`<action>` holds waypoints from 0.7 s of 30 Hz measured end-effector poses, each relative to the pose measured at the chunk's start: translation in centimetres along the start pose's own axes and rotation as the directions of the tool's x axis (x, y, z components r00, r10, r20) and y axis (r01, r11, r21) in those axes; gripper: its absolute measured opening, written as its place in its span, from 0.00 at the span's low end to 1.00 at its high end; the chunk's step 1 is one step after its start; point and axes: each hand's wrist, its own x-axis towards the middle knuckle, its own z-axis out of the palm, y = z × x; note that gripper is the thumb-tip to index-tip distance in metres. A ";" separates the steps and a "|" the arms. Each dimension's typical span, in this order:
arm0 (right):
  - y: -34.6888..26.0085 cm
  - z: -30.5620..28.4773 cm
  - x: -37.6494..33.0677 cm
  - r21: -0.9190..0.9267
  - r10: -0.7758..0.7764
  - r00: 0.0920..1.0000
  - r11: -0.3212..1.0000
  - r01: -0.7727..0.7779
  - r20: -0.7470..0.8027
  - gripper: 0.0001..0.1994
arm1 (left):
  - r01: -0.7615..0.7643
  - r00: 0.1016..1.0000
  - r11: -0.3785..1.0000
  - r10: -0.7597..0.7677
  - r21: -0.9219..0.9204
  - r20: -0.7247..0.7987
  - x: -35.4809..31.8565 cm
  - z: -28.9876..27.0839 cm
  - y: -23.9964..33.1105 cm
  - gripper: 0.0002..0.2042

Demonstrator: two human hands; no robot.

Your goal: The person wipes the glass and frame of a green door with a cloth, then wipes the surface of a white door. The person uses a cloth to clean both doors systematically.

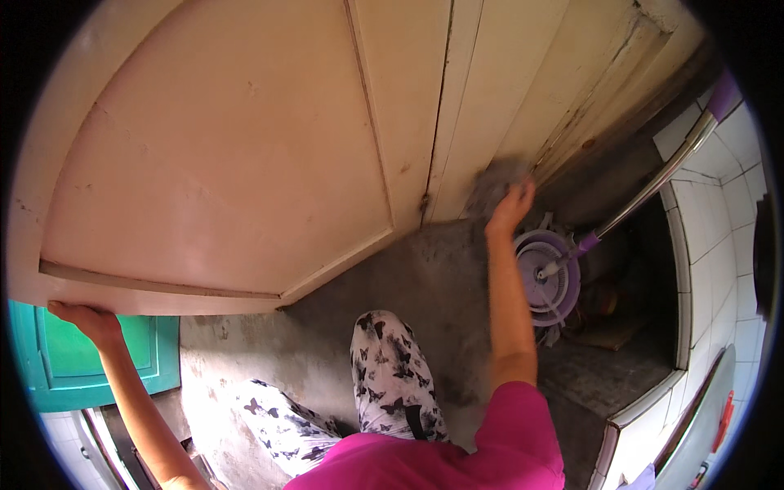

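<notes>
Grey cloth (488, 186), held by my right hand (511, 209), lay just left of it against the door (220, 163); it seemed light, soft, best gripped bunched. My left hand (91, 322) clasped the door's edge.

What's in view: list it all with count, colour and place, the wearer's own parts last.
Door: at least 1, cream, across the top
Cloth: 1, grey, blurred, against the door
Bucket: 1, purple, right of centre
Mop: 1, silver and purple, head in the bucket
Panel: 1, green, lower left
Tiles: many, white, mostly right
Red object: 1, lower right, unclear
Floor: 1, grey, centre
Trousers: 1 pair, white with black butterflies, bottom
Shirt: 1, pink, bottom
Left hand: 1, door's lower edge
Right hand: 1, on cloth
</notes>
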 end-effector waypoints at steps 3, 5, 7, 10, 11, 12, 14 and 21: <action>-14.6 5.0 3.0 -0.062 -0.654 0.732 0.736 0.674 0.190 0.19 | -0.013 1.000 1.000 0.013 0.020 -0.004 0.2 -0.5 -0.3 0.39; -17.8 7.6 3.5 -0.134 -0.762 0.609 0.595 0.792 0.218 0.21 | -0.035 0.999 0.999 0.035 0.009 -0.002 -0.1 0.2 0.2 0.38; -17.5 9.4 3.7 -0.177 -0.750 0.604 0.578 0.797 0.271 0.22 | 0.005 1.000 1.000 -0.005 -0.011 0.014 -0.1 0.0 0.5 0.38; -8.9 9.2 1.2 -0.406 -0.755 0.648 0.563 0.720 0.102 0.25 | 0.025 1.000 0.999 -0.024 -0.031 0.020 0.0 -0.6 0.8 0.38; -5.0 8.5 0.0 -0.366 -0.650 0.759 0.697 0.617 0.040 0.26 | 0.027 0.999 0.999 -0.026 -0.036 0.023 -0.1 -0.7 0.6 0.38; -1.5 7.6 -1.2 -0.313 -0.525 0.851 0.811 0.494 -0.017 0.28 | 0.024 1.000 0.999 -0.023 -0.042 0.019 -0.2 -0.5 0.8 0.39; 3.0 4.7 -4.5 -0.542 -0.255 0.967 0.810 0.226 0.022 0.28 | 0.031 1.000 0.999 -0.031 -0.041 0.003 -0.7 -1.0 0.9 0.40; -3.2 2.0 -4.0 -0.096 -0.310 0.945 0.942 0.320 0.106 0.21 | 0.011 1.000 0.999 -0.010 -0.036 0.013 -0.7 -2.2 0.7 0.43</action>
